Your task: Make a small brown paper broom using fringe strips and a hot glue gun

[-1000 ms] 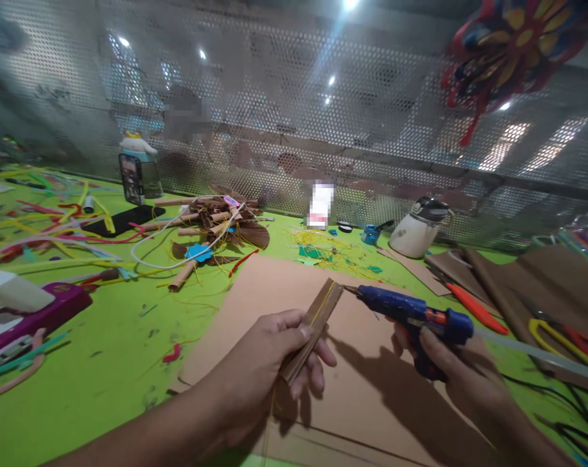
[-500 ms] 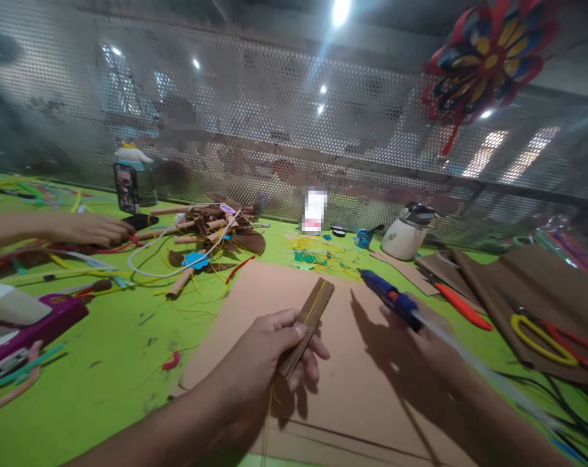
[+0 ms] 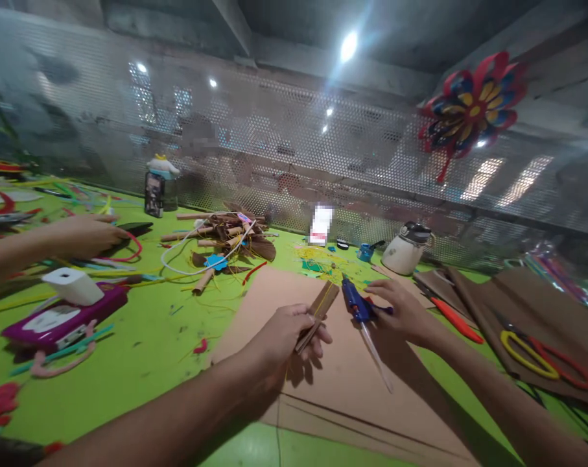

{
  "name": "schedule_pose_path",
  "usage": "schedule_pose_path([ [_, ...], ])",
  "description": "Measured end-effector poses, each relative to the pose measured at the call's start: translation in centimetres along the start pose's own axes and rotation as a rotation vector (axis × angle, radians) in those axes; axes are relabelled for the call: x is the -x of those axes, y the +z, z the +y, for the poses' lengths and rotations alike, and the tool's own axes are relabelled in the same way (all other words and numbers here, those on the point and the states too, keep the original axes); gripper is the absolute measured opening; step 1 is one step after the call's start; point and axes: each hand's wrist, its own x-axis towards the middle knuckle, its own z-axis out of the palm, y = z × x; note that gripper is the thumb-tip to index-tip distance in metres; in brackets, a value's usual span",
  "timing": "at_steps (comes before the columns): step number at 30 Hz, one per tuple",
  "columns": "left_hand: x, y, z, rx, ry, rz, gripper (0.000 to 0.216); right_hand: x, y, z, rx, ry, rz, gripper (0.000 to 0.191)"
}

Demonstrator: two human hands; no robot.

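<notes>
My left hand is closed around a narrow folded strip of brown card with a yellow string along it, held tilted above a large brown cardboard sheet. My right hand rests on the handle of a blue glue gun. The gun lies low on the sheet, nozzle pointing away and clear glue stick trailing toward me. The fingers curl loosely on the handle, index finger stretched out. The gun sits just right of the strip's far end.
Another person's hand reaches in from the left by a black phone. The green table holds a pile of brown paper rolls, a purple box, a white pot, an orange cutter and yellow-and-red scissors. A perforated metal wall stands behind.
My right hand has lowered the glue gun from the strip's tip down onto the cardboard sheet. Another person's hand came in at the left. The view has tilted up.
</notes>
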Motion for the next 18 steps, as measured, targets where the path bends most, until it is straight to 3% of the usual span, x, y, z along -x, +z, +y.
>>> schedule_pose_path([
  [3, 0.0, 0.2, -0.1, -0.069, -0.042, -0.083, 0.016, 0.2, -2.3, -3.4, -0.144, -0.063, 0.053, 0.031],
  [7, 0.3, 0.6, -0.2, -0.094, -0.054, -0.203, 0.016, 0.0, -3.2, -7.1, -0.365, -0.174, -0.135, 0.043],
  [11, 0.9, 0.8, -0.1, -0.089, -0.141, -0.263, 0.02, 0.5, -2.5, -7.2, -0.518, -0.109, -0.27, 0.032],
  [14, 1.3, 0.8, 0.4, -0.095, -0.19, -0.332, 0.021, 1.0, -2.5, -6.5, -0.49, -0.152, -0.28, 0.018],
  [18, 1.5, 0.8, 1.1, -0.109, -0.214, -0.39, 0.021, 1.8, -2.8, -6.2, -0.501, -0.222, -0.236, 0.015],
])
